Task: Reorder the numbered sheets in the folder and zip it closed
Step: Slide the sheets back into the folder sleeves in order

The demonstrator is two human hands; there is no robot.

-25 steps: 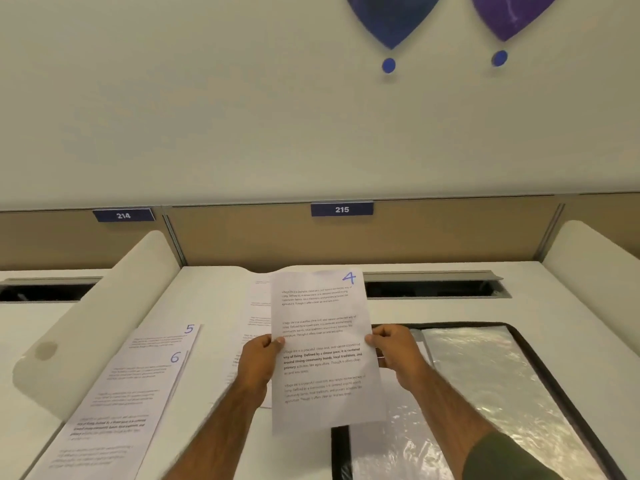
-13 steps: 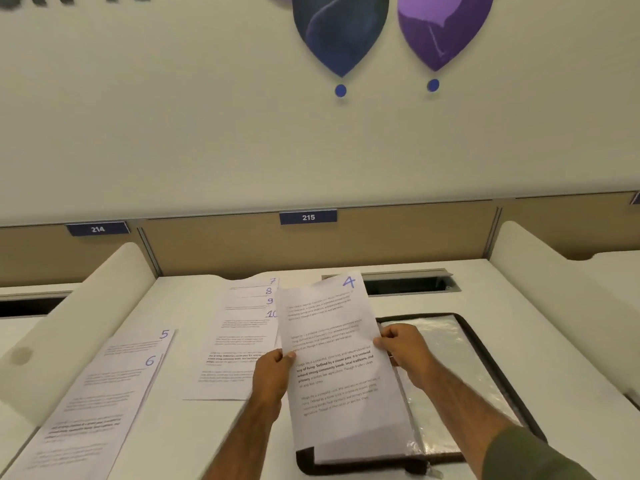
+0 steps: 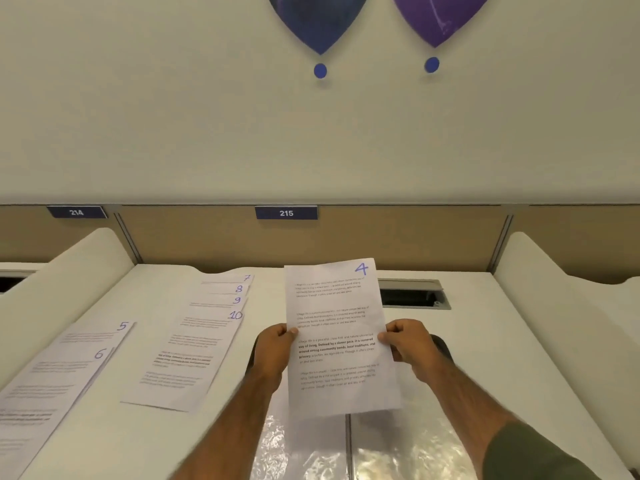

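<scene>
I hold the sheet numbered 4 (image 3: pixel 337 337) upright in the air over the open folder (image 3: pixel 398 448). My left hand (image 3: pixel 273 351) pinches its left edge and my right hand (image 3: pixel 412 348) pinches its right edge. The folder lies open below, showing shiny clear plastic sleeves and a black zip border; my arms and the sheet hide most of it. On the desk to the left lies a fanned stack of sheets 7, 8, 9 and 10 (image 3: pixel 194 351). Farther left lie sheets 5 (image 3: pixel 100 336) and 6 (image 3: pixel 52 386).
The white desk (image 3: pixel 491 341) is bounded by curved white dividers on the left (image 3: pixel 59 289) and right (image 3: pixel 568 289). A cable slot (image 3: pixel 412 294) is set in the desk at the back right. A tan back panel carries label 215 (image 3: pixel 286 213).
Sheet 4 stays held in both hands while the view has shifted. The stack of sheets 7 to 10, hidden behind sheet 4 a second ago, now shows to its left.
</scene>
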